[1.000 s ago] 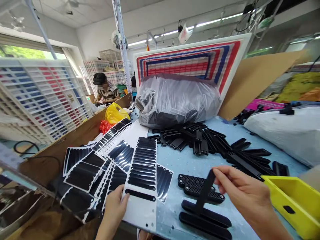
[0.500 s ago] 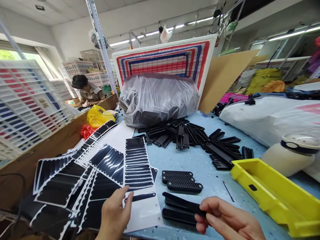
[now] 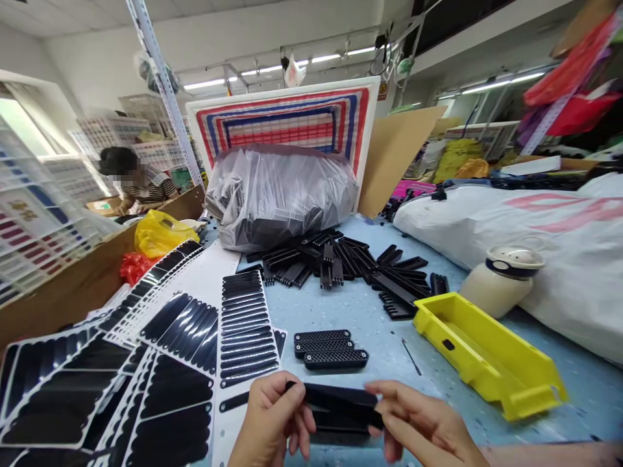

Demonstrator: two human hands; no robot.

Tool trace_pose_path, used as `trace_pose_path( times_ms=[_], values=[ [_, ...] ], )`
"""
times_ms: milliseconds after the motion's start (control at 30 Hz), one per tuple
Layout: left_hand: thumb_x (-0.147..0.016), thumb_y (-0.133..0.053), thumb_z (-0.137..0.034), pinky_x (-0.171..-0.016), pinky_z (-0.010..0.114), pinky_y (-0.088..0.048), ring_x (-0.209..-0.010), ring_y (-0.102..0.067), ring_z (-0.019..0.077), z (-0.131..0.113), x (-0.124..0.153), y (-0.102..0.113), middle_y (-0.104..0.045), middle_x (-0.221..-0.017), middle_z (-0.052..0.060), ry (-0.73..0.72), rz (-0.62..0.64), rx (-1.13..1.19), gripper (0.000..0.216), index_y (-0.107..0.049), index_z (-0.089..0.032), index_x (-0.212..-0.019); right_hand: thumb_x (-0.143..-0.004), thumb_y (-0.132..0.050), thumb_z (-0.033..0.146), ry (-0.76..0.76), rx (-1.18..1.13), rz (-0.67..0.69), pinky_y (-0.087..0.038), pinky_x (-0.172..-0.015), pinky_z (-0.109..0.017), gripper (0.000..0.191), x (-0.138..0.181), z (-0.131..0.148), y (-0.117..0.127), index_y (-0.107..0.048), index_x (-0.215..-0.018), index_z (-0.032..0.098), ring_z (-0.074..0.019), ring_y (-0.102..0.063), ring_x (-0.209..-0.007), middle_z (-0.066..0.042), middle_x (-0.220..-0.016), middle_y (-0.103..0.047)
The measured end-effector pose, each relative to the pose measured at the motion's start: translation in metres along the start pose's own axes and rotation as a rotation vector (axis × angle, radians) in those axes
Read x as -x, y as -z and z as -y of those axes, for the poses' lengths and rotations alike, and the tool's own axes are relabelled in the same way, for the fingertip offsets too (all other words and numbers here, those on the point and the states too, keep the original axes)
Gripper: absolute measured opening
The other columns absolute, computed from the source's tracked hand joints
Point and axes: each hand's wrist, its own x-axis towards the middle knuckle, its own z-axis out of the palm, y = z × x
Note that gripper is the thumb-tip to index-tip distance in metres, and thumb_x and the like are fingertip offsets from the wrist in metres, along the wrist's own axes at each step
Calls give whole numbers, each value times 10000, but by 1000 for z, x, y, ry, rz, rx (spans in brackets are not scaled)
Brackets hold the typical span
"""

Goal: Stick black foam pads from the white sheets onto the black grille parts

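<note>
A thin black sticker strip (image 3: 341, 394) is stretched between my two hands. My left hand (image 3: 277, 415) pinches its left end between thumb and fingers, and my right hand (image 3: 421, 421) grips the right end. Beneath the strip lie dark flat pieces (image 3: 338, 421), partly hidden by it and by my fingers. To the left, beside my left hand, is a white backing sheet (image 3: 228, 431) with rows of black stickers (image 3: 247, 344). Beyond my hands sit several black handle pieces with a textured face (image 3: 335, 359), grouped side by side.
More sticker sheets (image 3: 170, 395) overlap on the left. Loose black slotted parts (image 3: 335, 259) are heaped before a filled plastic bag (image 3: 287, 194). On the right stand a yellow bin (image 3: 487, 357), a thin tool (image 3: 411, 357) and a cream bottle (image 3: 501, 282). A person (image 3: 139, 181) sits behind at left.
My left hand has left the sticker sheet, moved right and taken hold of the strip's left end. My right hand still holds the other end. The view has turned right.
</note>
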Motion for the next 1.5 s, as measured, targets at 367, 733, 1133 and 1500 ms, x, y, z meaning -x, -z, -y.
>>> trace_pose_path(
  times_ms=[367,733,1133,1500],
  values=[
    [-630,-836,-581,-316,127,-241,-315,-550,87,-8,-20,-19,-669,-505,36,0,-15,-7,512,-570,-145,-666,-883,-545,98,901,643,-140,-581,-633,-320,214,-33,14,-1,-719,-985,169,-211,-686,-693,-84,-789,-736],
    [-824,-663,-502,-446,203,-354,-426,-493,104,16,-40,22,-556,-496,-19,-318,-89,-843,367,-728,-141,-807,-925,-516,110,818,652,-75,-550,-575,-278,204,-45,0,24,-714,-940,157,-184,-659,-629,-60,-707,-693],
    [-714,-650,-211,-603,277,-408,-609,-595,195,10,-66,23,-672,-666,59,-255,-120,-1346,168,-776,-140,-800,-881,-591,308,417,580,124,-609,-809,-335,239,-85,-46,32,-783,-977,204,-244,-743,-886,-104,-968,-781],
    [-629,-644,-113,-558,239,-414,-554,-532,141,12,-67,33,-625,-619,2,-218,-101,-977,305,-792,-135,-896,-875,-553,186,523,716,255,-560,-645,-272,188,-85,-33,22,-737,-870,225,-187,-701,-722,-58,-822,-730]
  ],
)
